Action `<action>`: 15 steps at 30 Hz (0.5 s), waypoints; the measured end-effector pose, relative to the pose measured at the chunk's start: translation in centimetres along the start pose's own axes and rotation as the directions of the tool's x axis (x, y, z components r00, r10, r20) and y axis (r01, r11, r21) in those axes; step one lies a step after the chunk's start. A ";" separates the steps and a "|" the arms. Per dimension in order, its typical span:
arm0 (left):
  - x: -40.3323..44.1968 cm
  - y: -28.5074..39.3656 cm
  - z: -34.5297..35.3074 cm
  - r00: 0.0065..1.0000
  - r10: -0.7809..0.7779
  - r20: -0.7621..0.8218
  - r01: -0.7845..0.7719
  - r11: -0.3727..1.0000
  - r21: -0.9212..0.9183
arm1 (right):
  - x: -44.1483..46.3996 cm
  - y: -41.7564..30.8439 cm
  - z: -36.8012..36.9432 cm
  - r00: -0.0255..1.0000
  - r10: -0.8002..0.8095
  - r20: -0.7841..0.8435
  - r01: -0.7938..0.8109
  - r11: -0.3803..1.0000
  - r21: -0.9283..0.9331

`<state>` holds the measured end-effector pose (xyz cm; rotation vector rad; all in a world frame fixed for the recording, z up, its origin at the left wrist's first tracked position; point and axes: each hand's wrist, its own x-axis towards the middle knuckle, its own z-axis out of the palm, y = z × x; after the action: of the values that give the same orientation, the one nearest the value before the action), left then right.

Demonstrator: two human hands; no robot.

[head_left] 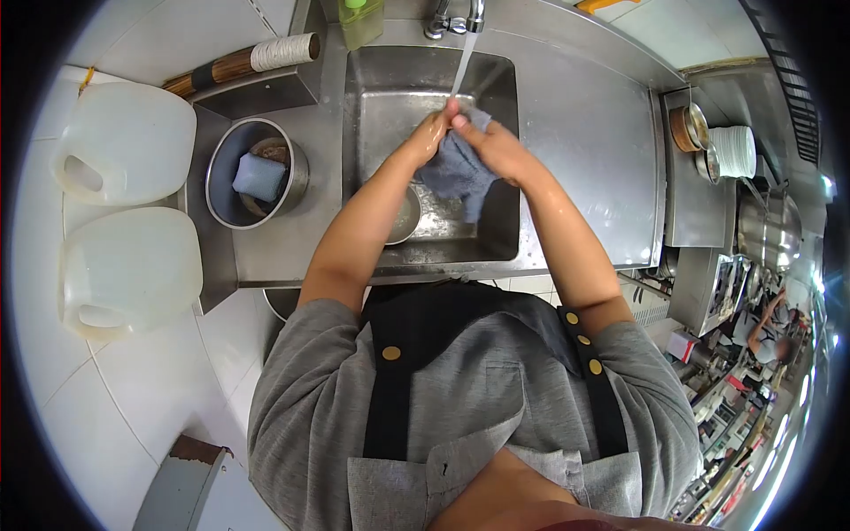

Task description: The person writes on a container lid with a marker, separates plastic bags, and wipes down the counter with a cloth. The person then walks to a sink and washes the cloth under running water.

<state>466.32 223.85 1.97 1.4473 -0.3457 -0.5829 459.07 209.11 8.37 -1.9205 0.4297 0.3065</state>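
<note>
A wet grey-blue cloth (460, 173) hangs from my two hands over the steel sink (509, 221). Water runs from the faucet (475, 16) in a thin stream down to my fingers. My left hand (431, 137) is closed at the cloth's upper left, its fingertips under the water. Gripping the upper right side of the cloth is my right hand (496, 146), with its thumb towards the stream. Below the cloth, a round metal bowl (407, 217) sits in the sink, partly hidden by my left forearm.
Left of the sink stands a steel pot (212, 190) with a light-blue sponge (260, 177) inside. Two translucent jugs (133, 137) are further left. A bundled stick brush (239, 66) lies behind. White plates (733, 152) are stacked on the right. Another person (768, 341) is far right.
</note>
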 end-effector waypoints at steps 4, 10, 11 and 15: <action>-0.2 -3.9 -2.1 0.927 -0.116 0.356 -0.001 0.950 0.313 | -6.4 -8.7 -5.9 0.963 0.193 -0.187 -0.237 0.939 -0.249; -1.8 -0.2 0.8 0.999 0.023 0.022 0.006 0.547 -0.837 | -6.4 -1.7 -2.7 0.986 0.117 -0.123 0.024 0.621 0.784; -1.6 0.8 2.4 0.995 -0.093 0.043 0.078 0.408 -0.910 | -4.3 1.0 -1.8 0.987 0.160 -0.008 -0.059 0.412 0.909; -4.1 2.7 10.7 0.895 0.345 -0.283 -0.401 0.900 -0.171 | -0.8 1.6 0.7 0.938 0.311 0.154 -0.193 0.098 0.976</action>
<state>457.50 217.44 6.26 1.1742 -0.3395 -0.1182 457.66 209.33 7.04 -0.4561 0.7876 0.0701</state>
